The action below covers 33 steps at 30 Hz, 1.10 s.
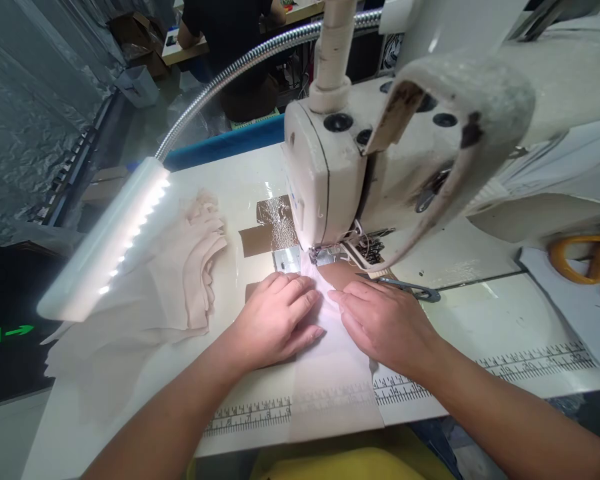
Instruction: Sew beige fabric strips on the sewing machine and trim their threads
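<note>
My left hand (277,317) lies flat, fingers stretched out, on a pale fabric strip (333,373) that runs from the table's front edge up under the presser foot (320,253) of a white sewing machine (360,167). My right hand (380,323) rests flat on the strip's right side, fingers pointing toward the needle. Both hands press the fabric just in front of the foot. Neither hand grips anything.
A pile of pale fabric pieces (180,267) lies left of the machine under a lit gooseneck lamp (110,247). Small snips (405,287) lie right of my right hand. Orange-handled scissors (585,257) sit far right. Ruler strips (535,363) mark the table front. Another person (230,40) sits behind.
</note>
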Available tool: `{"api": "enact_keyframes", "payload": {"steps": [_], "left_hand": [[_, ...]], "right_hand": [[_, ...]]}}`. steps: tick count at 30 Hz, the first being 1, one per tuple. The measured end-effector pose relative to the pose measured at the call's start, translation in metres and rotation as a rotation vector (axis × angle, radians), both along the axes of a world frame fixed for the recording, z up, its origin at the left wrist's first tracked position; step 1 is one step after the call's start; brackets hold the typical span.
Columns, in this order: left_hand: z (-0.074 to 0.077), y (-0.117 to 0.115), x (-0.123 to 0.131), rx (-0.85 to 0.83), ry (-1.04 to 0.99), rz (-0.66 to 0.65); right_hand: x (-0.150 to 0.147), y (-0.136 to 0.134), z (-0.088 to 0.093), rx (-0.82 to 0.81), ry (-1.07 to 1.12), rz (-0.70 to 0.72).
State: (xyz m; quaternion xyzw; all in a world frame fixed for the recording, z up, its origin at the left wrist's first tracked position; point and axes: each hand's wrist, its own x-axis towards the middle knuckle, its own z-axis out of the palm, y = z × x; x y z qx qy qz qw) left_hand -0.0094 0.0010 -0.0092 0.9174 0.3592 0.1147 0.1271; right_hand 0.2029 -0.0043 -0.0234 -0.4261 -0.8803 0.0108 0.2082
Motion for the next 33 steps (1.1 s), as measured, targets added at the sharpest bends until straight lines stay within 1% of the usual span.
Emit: {"api": "enact_keyframes", "payload": {"steps": [2,4,7,10,13,17,21,24,27,30,33], "left_hand": [[0.0,0.0,0.0,-0.004,-0.005,0.006],[0.001,0.0,0.0,-0.006,-0.015,0.002],[0.002,0.0,0.0,-0.005,-0.027,-0.025],[0.002,0.001,0.0,-0.016,-0.029,-0.06],[0.0,0.0,0.001,-0.035,-0.027,-0.066],[0.001,-0.005,0.005,-0.039,-0.022,-0.058],[0.004,-0.012,0.011,-0.05,-0.041,-0.12],[0.005,-0.014,0.012,-0.073,-0.036,-0.157],[0.006,-0.014,0.01,-0.079,-0.012,-0.145],[0.005,-0.011,0.006,-0.07,0.011,-0.119],[0.004,-0.009,0.004,-0.062,-0.004,-0.094]], "right_hand": [[0.0,0.001,0.002,-0.004,0.003,0.01],[0.003,0.002,0.005,0.002,0.008,-0.01],[0.015,0.002,0.013,0.042,-0.033,-0.133],[0.034,0.001,0.018,0.04,-0.205,-0.239],[0.051,0.0,0.017,0.0,-0.366,-0.241],[0.06,0.005,0.014,-0.037,-0.468,-0.181],[0.059,0.012,0.014,-0.157,-0.488,-0.193],[0.056,0.016,0.019,-0.197,-0.493,-0.184],[0.046,0.018,0.027,-0.174,-0.432,-0.132],[0.029,0.021,0.036,-0.124,-0.374,-0.079],[0.014,0.025,0.036,-0.105,-0.34,-0.074]]}}
